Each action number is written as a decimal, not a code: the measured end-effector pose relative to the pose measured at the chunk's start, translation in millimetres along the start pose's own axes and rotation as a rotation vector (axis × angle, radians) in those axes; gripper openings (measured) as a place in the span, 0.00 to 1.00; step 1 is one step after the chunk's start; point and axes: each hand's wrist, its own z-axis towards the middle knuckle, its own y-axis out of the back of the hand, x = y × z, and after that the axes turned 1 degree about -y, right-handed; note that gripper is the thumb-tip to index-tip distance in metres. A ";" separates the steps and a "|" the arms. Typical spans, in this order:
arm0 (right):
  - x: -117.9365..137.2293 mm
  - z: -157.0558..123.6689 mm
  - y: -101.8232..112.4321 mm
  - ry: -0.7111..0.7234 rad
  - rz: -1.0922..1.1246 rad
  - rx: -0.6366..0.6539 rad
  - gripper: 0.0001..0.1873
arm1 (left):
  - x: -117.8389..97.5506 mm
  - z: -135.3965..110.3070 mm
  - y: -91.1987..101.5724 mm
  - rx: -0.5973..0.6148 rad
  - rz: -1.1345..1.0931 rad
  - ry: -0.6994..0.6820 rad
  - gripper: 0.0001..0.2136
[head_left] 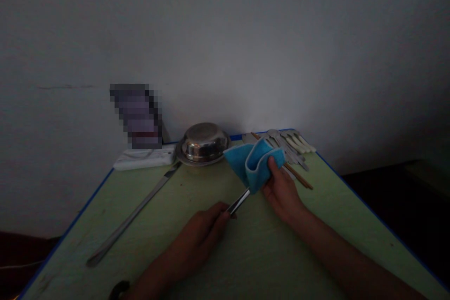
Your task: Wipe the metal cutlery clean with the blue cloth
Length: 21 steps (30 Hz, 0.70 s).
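My left hand (202, 234) is closed round the near end of a shiny metal utensil (239, 203), held a little above the green table (246, 253). My right hand (281, 192) grips a blue cloth (253, 161) folded over the utensil's far end, which the cloth hides. Both hands are near the middle of the table, just in front of an upturned steel bowl (203, 143).
A long metal utensil (130, 218) lies diagonally on the left. Several spoons and chopsticks (291, 147) lie at the back right corner. A white flat object (146, 157) and a blurred-out item stand against the wall at back left. The table has a blue edge.
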 end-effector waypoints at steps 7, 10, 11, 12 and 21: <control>-35.7 -23.9 1.0 -0.055 -0.249 0.078 0.14 | -0.5 1.9 -18.4 -0.043 0.181 0.062 0.13; -38.8 -27.3 0.2 -0.046 -0.294 0.147 0.14 | 4.3 1.1 -20.9 -0.081 0.168 0.055 0.14; -38.0 -27.6 -0.2 -0.040 -0.308 0.172 0.14 | 5.9 1.0 -20.7 -0.091 0.164 0.056 0.14; -36.8 -27.6 -0.6 -0.036 -0.328 0.195 0.14 | 7.2 1.2 -20.1 -0.100 0.163 0.056 0.14; -13.4 -4.9 2.8 0.021 -0.202 0.054 0.14 | -4.9 1.0 -12.0 -0.063 0.057 0.070 0.12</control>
